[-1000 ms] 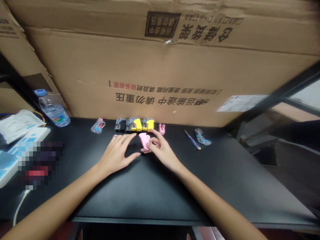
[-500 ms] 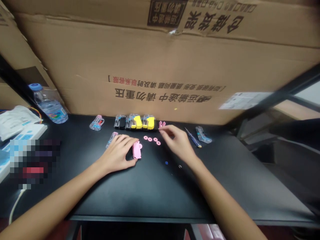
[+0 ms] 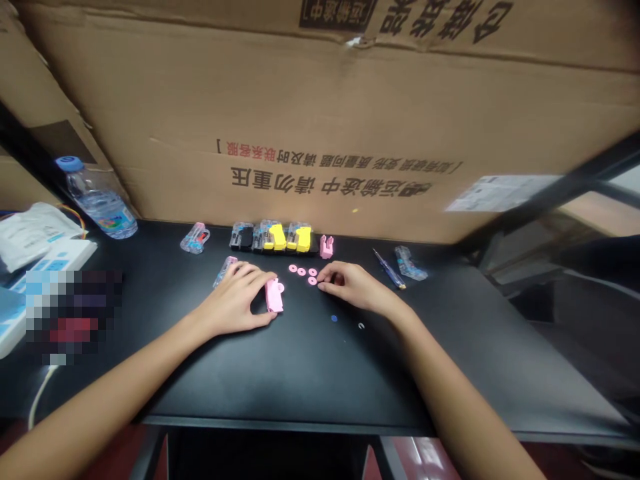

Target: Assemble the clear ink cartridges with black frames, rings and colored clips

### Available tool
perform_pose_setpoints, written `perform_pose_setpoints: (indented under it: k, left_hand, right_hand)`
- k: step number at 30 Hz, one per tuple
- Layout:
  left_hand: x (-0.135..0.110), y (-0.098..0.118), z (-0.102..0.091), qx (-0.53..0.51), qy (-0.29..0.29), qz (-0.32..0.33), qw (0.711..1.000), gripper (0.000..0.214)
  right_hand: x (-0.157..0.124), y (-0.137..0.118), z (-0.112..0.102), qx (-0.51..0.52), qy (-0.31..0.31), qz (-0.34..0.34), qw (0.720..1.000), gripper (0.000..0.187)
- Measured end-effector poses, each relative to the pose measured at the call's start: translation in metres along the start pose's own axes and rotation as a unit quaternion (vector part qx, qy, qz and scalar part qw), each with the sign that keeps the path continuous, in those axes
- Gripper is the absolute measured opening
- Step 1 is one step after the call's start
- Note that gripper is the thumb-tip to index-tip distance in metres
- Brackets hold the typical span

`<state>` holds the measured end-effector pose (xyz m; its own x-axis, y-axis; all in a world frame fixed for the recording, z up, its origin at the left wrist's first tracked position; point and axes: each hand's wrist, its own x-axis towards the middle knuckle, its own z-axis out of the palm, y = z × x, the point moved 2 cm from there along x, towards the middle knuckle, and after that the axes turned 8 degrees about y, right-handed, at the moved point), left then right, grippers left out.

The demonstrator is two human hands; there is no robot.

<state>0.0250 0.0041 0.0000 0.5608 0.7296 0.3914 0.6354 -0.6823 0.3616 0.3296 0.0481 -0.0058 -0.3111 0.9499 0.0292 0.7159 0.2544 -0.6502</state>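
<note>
Four flat pink plastic rings lie unattached toward the black surface's far edge, the half-curled left hand gripping a boxy pink plastic part, the near-pinched right hand's hold unclear.

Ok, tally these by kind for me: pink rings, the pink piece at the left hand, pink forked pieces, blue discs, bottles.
Pink rings: 4
Pink piece at the left hand: 1
Pink forked piece: 1
Blue disc: 1
Bottle: 1
Total: 8
</note>
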Motion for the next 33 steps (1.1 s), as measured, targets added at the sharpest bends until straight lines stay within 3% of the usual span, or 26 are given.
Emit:
perform_pose_setpoints:
  k: [4,10,17,21,27,33]
  left_hand:
    - [0.000,0.001,0.000,0.005,0.000,0.002,1.000,0.059]
    - [0.000,-0.001,0.000,-0.015,-0.004,0.002,1.000,0.060]
    - [-0.002,-0.003,0.001,-0.034,-0.018,0.023,0.999,0.063]
    - [-0.002,-0.003,0.001,-0.029,-0.020,0.020,0.999,0.063]
    - [-0.003,-0.001,0.002,-0.030,-0.023,0.021,0.999,0.062]
    - [-0.003,0.003,0.002,-0.034,-0.018,0.032,0.999,0.058]
  right_hand:
    - [-0.003,-0.008,0.001,0.030,-0.035,-0.008,0.999,0.015]
    - [-0.002,-0.019,0.016,0.047,0.030,-0.023,0.998,0.031]
    - [-0.001,-0.026,0.025,0.051,0.024,-0.077,0.995,0.022]
    - [-0.004,-0.034,0.028,0.114,-0.020,-0.067,0.991,0.026]
    - [-0.006,-0.056,0.043,0.293,-0.001,-0.010,0.956,0.036]
    - [-0.004,-0.062,0.056,0.299,-0.001,-0.022,0.954,0.038]
